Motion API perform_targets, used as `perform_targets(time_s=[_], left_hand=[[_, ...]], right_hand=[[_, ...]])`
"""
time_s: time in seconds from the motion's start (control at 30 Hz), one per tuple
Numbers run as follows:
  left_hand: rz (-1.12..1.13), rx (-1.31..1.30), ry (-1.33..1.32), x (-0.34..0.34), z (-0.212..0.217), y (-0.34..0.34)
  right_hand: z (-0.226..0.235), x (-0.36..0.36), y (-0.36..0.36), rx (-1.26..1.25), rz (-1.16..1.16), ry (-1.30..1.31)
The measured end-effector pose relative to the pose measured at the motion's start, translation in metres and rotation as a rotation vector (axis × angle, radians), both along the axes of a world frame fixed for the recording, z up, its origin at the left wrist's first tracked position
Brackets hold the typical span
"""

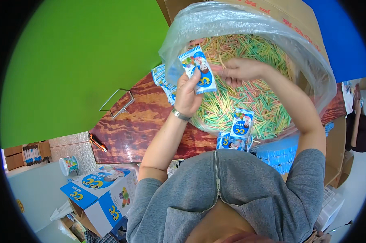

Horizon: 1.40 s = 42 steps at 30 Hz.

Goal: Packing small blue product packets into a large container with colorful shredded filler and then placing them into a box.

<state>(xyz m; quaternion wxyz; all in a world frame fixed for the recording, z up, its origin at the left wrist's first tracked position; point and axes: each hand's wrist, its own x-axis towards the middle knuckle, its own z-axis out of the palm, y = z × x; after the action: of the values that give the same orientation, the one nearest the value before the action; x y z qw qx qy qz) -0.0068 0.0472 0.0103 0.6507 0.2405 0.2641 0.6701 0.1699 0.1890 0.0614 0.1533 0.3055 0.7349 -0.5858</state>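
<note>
My left hand [188, 93] grips a small blue-and-white printed packet [206, 83], thumb on its front, above the left side of a large clear plastic bag [227, 17]. Heaped inside the bag are thin candy-like sticks [247, 99] in pink, green and yellow. Just right of the packet, my right hand [241, 71] has its fingers closed on a few pink sticks [218, 70], their ends close to the packet's edge. Whether they enter the packet cannot be seen. Two more packets [242, 122] lie at the bag's near edge, one overlapping the other.
Several packets [160, 77] lie left of the bag on the red wood-patterned table [130, 137]. A metal wire stand [122, 106] and an orange-black cutter [98, 142] are farther left. A blue-white carton [106, 190] stands lower left. Another person's arm [356, 117] shows far right.
</note>
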Motion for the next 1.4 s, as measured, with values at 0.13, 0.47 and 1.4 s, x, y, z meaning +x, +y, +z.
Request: perform_targets(time_s=[0.13, 0.47, 1.4], left_hand=[[-0.006, -0.043, -0.089, 0.034, 0.009, 0.008], [0.179, -0.017, 0.373, 0.006, 0.003, -0.016], [0.691, 0.148, 1.46, 0.006, -0.002, -0.039]], right_hand=[[-0.025, 0.01, -0.034, -0.232, -0.149, 0.103], [0.002, 0.045, -0.046, -0.104, -0.213, 0.153], [0.095, -0.003, -0.069, 0.869, 0.328, -0.046]])
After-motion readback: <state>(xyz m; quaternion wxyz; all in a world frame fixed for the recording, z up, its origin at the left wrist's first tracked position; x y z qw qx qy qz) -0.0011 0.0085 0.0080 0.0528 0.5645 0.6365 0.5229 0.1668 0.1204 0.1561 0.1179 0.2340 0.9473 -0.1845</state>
